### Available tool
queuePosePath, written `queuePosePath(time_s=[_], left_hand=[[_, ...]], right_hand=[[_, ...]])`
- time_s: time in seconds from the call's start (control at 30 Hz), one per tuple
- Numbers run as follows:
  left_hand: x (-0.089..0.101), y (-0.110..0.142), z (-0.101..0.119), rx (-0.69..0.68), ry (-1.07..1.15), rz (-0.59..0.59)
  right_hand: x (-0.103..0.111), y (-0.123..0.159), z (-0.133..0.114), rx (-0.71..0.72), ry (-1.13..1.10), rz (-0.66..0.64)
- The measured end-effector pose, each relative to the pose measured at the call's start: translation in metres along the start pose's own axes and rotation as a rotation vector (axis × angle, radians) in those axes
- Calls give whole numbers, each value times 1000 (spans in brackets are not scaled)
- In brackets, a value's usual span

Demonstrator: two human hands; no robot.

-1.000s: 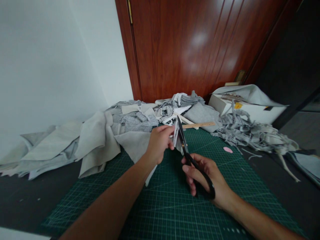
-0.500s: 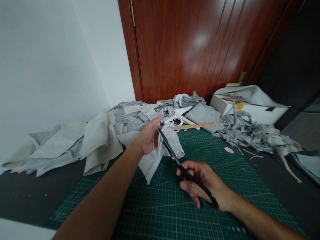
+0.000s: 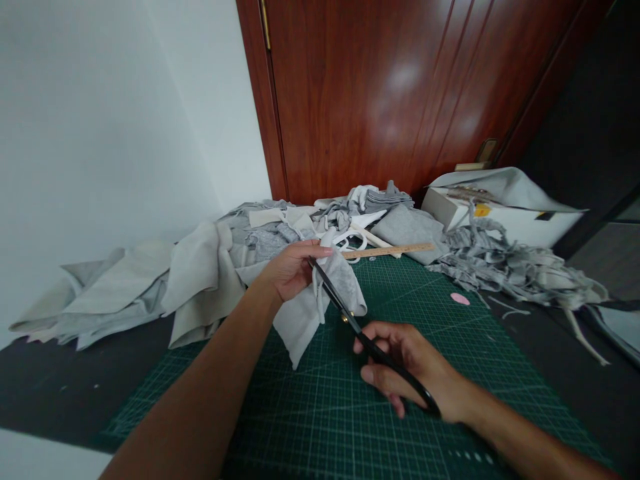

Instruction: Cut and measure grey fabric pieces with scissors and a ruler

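My left hand (image 3: 296,268) pinches a piece of light grey fabric (image 3: 300,327) above the green cutting mat, its thumb laid along the top edge. The cloth hangs down in folds, with a pointed corner toward me. In my right hand (image 3: 405,367) is a pair of black scissors (image 3: 353,321), its fingers through the handles. The blades look closed or nearly so and point away to the left, with their tips at the cloth beside my left fingers. Exactly where the tips end is hidden by the fabric and hand.
Grey and cream fabric pieces (image 3: 197,267) lie piled at left and back. A wooden ruler (image 3: 390,251) and white-handled scissors (image 3: 354,240) rest behind the cloth. At right are a tangle of fabric strips (image 3: 525,267), a white box (image 3: 520,223) and a pink oval (image 3: 460,299) on the cutting mat (image 3: 425,440).
My left thumb has come down from pointing up to lie flat on the cloth, and that hand has shifted slightly left. The scissor blades have closed a little; my right hand barely moved.
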State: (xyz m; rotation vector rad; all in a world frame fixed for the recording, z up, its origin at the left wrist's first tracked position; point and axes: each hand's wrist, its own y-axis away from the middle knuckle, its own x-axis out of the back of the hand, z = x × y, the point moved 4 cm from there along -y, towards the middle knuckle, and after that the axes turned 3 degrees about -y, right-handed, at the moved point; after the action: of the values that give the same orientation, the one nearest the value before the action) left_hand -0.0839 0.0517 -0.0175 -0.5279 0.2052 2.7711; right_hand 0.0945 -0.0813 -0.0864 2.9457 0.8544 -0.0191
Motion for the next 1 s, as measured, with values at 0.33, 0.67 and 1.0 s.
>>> queuePosePath(time_s=[0.33,0.67,1.0], left_hand=[[-3,-2,-3,38,14,96],[-7,1,-1,-101,32,163],[-9,-2,-3,-110,122,80]], right_hand=[[0,-2,-3,-5,10,18],[-1,-1,-4,-24,-10,28],[1,-3,-4,-58,-58,108]])
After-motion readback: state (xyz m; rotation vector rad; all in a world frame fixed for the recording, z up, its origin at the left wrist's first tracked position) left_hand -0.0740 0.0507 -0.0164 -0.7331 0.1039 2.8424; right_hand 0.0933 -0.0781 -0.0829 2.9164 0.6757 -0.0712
